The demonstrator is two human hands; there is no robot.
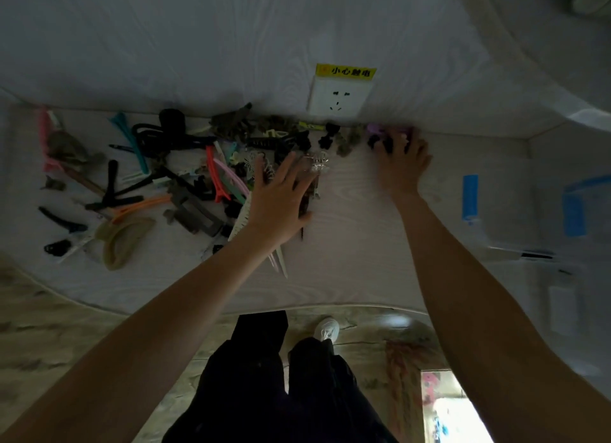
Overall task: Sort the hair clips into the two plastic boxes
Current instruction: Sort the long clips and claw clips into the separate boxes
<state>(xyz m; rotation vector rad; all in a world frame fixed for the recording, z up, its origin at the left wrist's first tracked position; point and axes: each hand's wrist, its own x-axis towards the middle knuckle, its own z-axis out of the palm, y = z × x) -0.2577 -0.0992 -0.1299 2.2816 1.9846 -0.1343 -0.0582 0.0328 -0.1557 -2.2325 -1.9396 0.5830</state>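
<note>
Hair clips (185,178), many colours and shapes, scattered loose across bench's left; clear plastic boxes (562,218), blue-taped, far right.

A yellow label (346,71) above the wall socket (337,100) reads "小心触电".

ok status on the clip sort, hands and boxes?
Left hand open, flat on the clip pile. Right hand reaching into small clips by the wall, grip blurred. Plastic boxes at right; contents unclear.
</note>
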